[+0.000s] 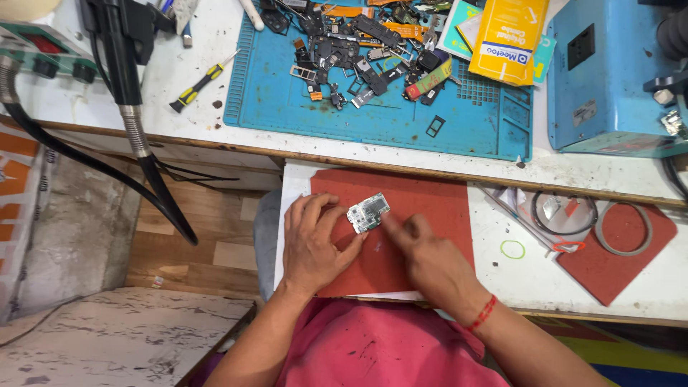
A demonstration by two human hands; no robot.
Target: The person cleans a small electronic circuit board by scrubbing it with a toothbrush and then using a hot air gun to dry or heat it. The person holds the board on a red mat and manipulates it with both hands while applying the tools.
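- Small circuit board (368, 212) lies flat on the red mat (423, 208), upper left part.
- Left hand (315, 240): fingers loosely spread, steadying the board's left edge, not clenched. Keep it pinned flat.
- Right hand (423, 254): index finger pressing just beside the board's right edge, grasping nothing.
- Mat's near edge overhangs the surface (530, 279); open room lies right, toward the green ring (512, 249).

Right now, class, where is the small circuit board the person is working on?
In the head view, the small circuit board lies near the middle on the red mat, between the left hand and the right hand, just below the blue work mat.
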